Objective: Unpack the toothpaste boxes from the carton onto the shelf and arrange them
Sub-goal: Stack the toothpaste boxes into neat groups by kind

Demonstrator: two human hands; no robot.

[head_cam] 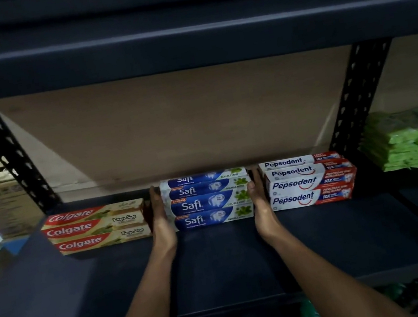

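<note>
Arms [147, 293] stretched in across dark shelf [219, 261]. Left hand [160, 216] flat against left end of the four Safi boxes [209, 202], right hand [261, 202] flat against right end, fingers straight, pressing, gripping nothing. Colgate boxes [97, 226] just left, Pepsodent boxes [310, 181] just right, all toward the shelf's back. Green packets [415, 143] far right.

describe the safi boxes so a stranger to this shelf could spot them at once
On the dark shelf, three toothpaste groups sit in a row. The Safi boxes are the middle group, with the left hand and right hand flat against its ends. They alone are blue with green mint leaves; Colgate and Pepsodent beside them show red.
</note>
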